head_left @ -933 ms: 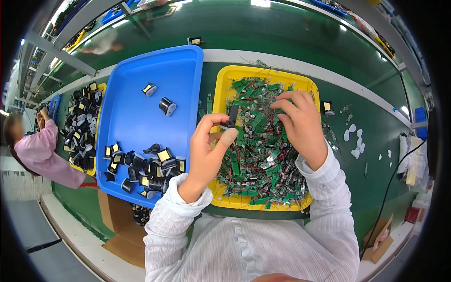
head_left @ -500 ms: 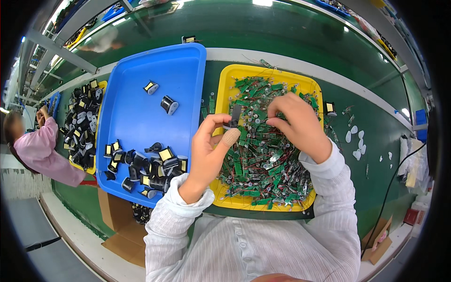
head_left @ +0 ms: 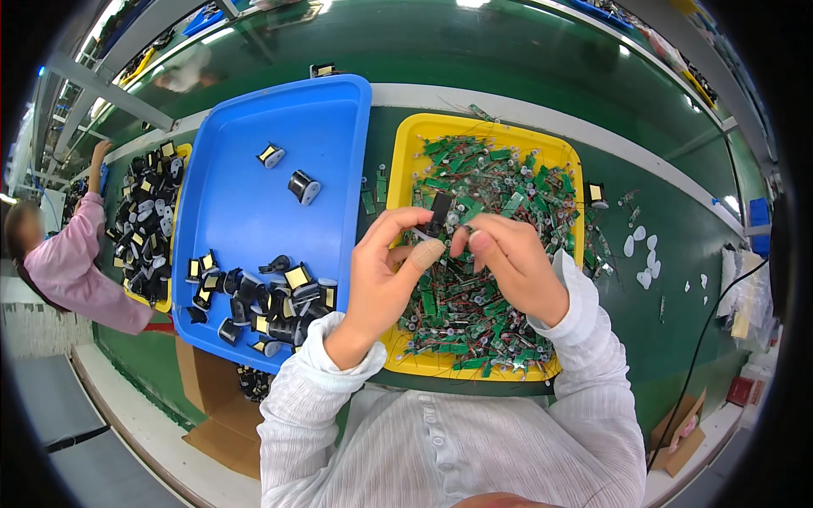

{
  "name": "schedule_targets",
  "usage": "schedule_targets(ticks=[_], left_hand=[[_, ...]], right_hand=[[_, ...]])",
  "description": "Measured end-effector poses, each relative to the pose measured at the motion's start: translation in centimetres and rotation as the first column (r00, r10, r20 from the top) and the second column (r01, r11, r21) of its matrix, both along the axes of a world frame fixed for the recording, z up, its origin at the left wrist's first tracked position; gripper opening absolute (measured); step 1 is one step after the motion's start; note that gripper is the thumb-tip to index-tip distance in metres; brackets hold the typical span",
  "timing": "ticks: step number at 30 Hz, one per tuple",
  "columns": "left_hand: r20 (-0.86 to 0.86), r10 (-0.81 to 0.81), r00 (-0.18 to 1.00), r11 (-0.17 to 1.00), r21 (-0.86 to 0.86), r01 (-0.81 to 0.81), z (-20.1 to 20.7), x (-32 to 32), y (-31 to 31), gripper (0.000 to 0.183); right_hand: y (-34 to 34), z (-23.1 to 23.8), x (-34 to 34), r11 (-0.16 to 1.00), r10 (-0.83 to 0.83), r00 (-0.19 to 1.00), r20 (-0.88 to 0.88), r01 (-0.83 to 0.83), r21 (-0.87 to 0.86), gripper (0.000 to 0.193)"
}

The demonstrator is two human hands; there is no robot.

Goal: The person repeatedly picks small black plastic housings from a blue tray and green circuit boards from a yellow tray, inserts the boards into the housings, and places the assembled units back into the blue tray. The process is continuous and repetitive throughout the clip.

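My left hand (head_left: 383, 275) is closed on a black plastic housing (head_left: 439, 210), gripped between thumb and fingers, above the yellow tray (head_left: 406, 165). A tan bandage wraps the left thumb. Right beside the housing, my right hand (head_left: 512, 267) is pinched; a small dark bit shows at its fingertips, too small to name. Beneath both hands, the tray is heaped with green circuit boards (head_left: 474, 326) trailing thin red and black wires. To the left, a blue tray (head_left: 271, 216) holds a cluster of black housings (head_left: 279, 300) with yellow pads and grey ends, plus two separate ones farther back.
Another yellow tray (head_left: 176, 254) full of black housings stands at the far left, near a co-worker in a pink sleeve (head_left: 85, 233). White oval pieces (head_left: 648, 258) and a single housing (head_left: 596, 196) lie right of the boards. An open cardboard box (head_left: 224, 432) sits below the blue tray.
My right hand has come left and down, up to the black housing in my left hand. The housing has tilted slightly. The co-worker's arm has reached upward.
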State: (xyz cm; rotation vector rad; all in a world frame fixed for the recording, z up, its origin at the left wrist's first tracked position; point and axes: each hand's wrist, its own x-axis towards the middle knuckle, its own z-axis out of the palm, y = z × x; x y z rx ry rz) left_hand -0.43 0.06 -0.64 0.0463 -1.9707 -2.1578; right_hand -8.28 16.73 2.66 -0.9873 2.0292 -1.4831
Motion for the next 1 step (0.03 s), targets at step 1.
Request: schedule_targets(ticks=[1], left_hand=[[-0.029, -0.005, 1.0, 0.999, -0.037, 0.004, -0.03, 0.02, 0.02, 0.032]], right_hand=[[0.09, -0.13, 0.0, 0.998, 0.056, 0.998, -0.022, -0.056, -0.011, 0.019]])
